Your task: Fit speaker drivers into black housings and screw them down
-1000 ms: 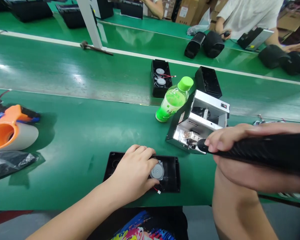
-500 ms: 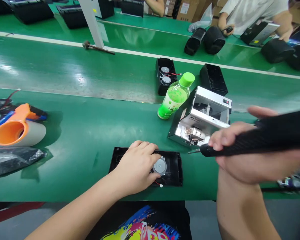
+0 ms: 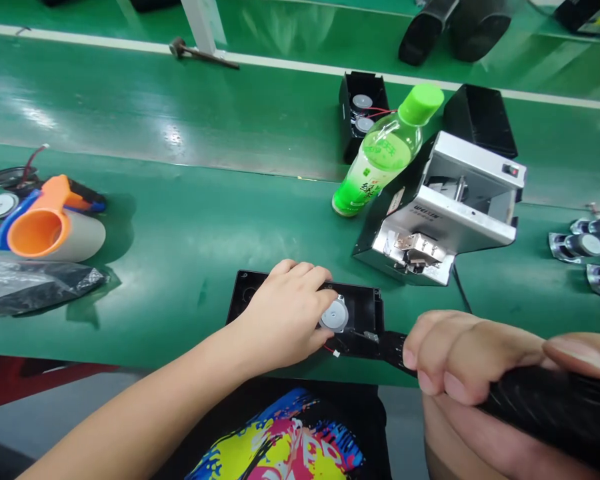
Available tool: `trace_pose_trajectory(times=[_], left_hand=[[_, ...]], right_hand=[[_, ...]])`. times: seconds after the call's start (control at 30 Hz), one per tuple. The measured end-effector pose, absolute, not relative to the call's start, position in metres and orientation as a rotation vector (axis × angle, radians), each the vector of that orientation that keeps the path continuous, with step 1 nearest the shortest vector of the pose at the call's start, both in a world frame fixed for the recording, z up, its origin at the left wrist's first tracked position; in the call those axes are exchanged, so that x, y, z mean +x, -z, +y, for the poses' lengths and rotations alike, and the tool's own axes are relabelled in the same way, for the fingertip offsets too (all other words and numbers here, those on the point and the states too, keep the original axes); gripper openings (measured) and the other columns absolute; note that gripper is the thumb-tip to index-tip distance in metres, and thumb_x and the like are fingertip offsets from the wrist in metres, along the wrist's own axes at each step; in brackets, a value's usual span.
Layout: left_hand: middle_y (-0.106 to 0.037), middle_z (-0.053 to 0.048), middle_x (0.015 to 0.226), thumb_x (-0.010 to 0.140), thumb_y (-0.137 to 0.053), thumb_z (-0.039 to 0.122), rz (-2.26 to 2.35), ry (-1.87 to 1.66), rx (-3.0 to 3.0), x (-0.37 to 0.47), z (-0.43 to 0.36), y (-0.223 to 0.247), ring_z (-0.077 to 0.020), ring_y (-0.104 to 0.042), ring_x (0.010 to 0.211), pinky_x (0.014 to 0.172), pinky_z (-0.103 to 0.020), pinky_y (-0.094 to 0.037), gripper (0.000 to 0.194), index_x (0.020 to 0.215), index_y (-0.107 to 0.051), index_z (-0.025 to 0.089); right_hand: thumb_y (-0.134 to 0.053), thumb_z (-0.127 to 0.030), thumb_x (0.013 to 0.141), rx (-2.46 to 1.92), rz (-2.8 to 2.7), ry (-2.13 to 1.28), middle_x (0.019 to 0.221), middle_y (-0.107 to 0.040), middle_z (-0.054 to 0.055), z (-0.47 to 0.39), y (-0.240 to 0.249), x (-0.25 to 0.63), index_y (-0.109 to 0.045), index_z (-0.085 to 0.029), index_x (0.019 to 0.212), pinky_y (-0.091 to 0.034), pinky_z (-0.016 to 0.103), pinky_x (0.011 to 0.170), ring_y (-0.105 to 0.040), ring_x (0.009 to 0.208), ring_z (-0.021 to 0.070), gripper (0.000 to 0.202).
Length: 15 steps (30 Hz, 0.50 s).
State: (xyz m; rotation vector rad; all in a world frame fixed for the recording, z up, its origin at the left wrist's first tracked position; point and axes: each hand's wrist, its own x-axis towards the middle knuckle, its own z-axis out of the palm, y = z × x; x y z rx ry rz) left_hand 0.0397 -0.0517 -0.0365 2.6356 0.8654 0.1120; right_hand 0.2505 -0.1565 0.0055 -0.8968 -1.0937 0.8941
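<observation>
A shallow black casing (image 3: 365, 307) lies on the green table near its front edge. My left hand (image 3: 287, 317) rests over its middle, fingers bent round a round silver speaker (image 3: 335, 315) inside. A white connector (image 3: 336, 353) on a red wire shows below my thumb. My right hand (image 3: 480, 360) is wrapped round a black electric screwdriver (image 3: 540, 407). The tool points left, its metal tip over the right part of the casing, beside the speaker. Whether the tip touches a screw cannot be made out.
Behind the casing stand a silver machine (image 3: 440, 213) and a green-capped bottle (image 3: 380, 160). Two black boxes (image 3: 480, 120) (image 3: 347, 127) are farther back. A tape dispenser (image 3: 55, 227) and plastic bag (image 3: 35, 283) lie left, loose speakers (image 3: 587, 245) right.
My right hand has brought the screwdriver down and left, its tip now over the casing. My left hand keeps its place on the casing. The view has tilted downward.
</observation>
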Motion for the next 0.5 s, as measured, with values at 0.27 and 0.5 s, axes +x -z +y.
trace_pose_trajectory(times=[0.27, 0.5], left_hand=[[-0.072, -0.008, 0.135, 0.093, -0.079, 0.038, 0.873, -0.133, 2.665, 0.0411, -0.0524, 0.0382, -0.0313, -0.067, 0.116, 0.100, -0.052, -0.048, 0.028, 0.116, -0.078, 0.023], [-0.073, -0.008, 0.135, 0.094, -0.081, 0.047, 0.879, -0.162, 2.648, 0.0390, -0.0530, 0.0384, -0.0317, -0.067, 0.115, 0.100, -0.052, -0.047, 0.033, 0.116, -0.079, 0.023]], right_hand=[[-0.053, -0.025, 0.108, -0.871, -1.069, -0.949, 0.068, -0.069, 0.001, -0.1508, -0.0012, 0.2489, -0.079, -0.033, 0.119, -0.061, 0.043, 0.060, -0.064, 0.054, 0.0194, 0.029], [-0.056, -0.029, 0.108, -0.908, -1.113, -0.883, 0.065, -0.066, 0.000, -0.1488, -0.0025, 0.2441, -0.079, -0.037, 0.121, -0.059, 0.042, 0.057, -0.061, 0.052, 0.0193, 0.028]])
